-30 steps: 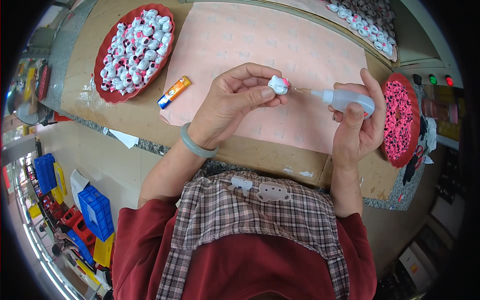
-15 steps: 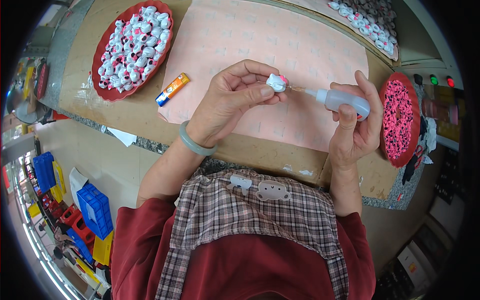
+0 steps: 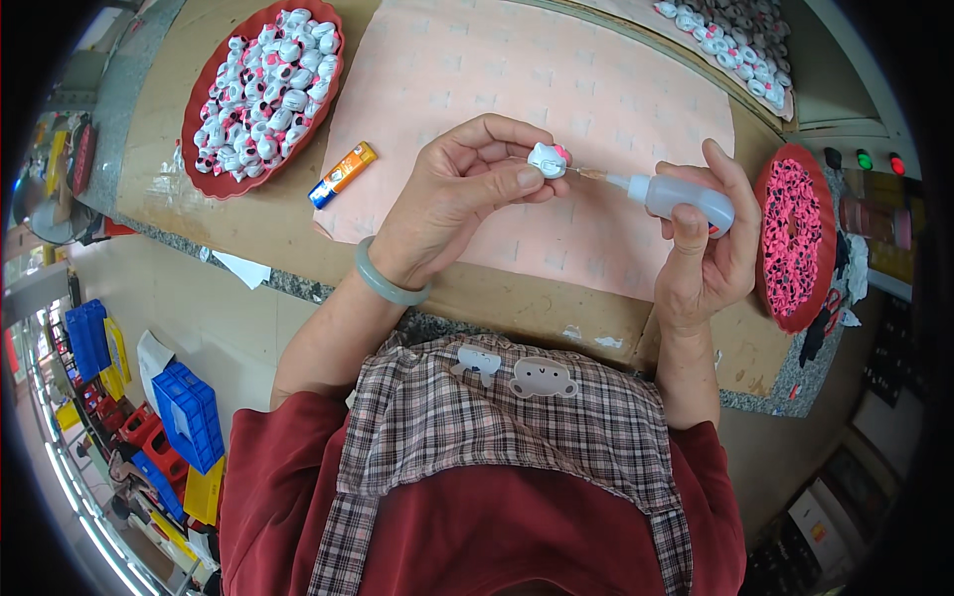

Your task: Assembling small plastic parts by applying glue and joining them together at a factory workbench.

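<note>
Between the thumb and fingers of my left hand (image 3: 475, 177) is a small white figurine head (image 3: 547, 160) with a pink piece on its right side. My right hand (image 3: 711, 238) is wrapped round a translucent squeeze bottle (image 3: 686, 202), tilted so its thin nozzle points left. The nozzle's fine tip reaches to the figurine head's right edge; whether it touches cannot be made out. Both hands are above a pink sheet (image 3: 437, 70) on the table. A red scalloped tray (image 3: 189, 149) at the far left holds many similar white heads with pink and black parts.
On the right stands a red tray (image 3: 824, 273) full of small pink and black pieces. An orange and blue stick-shaped tube (image 3: 343, 175) lies left of my left hand. More white pieces (image 3: 735, 55) are at the far right. Blue crates (image 3: 189, 417) stand on the floor at left.
The figurine head has turned slightly in my left fingers and shifted a touch left. My right hand and the bottle have stayed nearly still.
</note>
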A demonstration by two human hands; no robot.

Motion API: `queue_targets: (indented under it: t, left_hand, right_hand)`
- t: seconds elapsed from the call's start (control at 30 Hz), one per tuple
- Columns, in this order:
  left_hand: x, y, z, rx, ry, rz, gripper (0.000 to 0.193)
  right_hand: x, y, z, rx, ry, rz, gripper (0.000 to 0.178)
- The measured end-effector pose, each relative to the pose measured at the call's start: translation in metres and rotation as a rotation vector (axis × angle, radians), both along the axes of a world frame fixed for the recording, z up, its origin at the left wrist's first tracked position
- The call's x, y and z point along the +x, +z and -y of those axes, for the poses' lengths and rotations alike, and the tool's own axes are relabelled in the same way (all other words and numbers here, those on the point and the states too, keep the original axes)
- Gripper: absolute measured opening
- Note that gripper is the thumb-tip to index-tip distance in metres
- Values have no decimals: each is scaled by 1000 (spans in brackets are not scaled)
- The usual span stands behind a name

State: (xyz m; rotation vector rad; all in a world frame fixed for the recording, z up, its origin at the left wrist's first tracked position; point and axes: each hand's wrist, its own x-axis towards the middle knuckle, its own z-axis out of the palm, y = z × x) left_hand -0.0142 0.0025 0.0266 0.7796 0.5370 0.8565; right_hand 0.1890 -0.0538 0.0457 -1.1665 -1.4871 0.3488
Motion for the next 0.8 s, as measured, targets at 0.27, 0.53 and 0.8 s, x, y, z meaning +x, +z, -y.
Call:
queue_targets:
  t: [0.27,0.53,0.8]
  left_hand:
    - [1,-2,0,-5,19,-8,24]
    - [5,-4,2,-40,15,4,22]
    - [2,-6,1,-60,-31,53,23]
  right_hand:
    - [0,-1,0,-25,28,4,38]
    - [-3,-5,-2,-23,25,-76,38]
    - [-2,-6,-2,13,9,31,38]
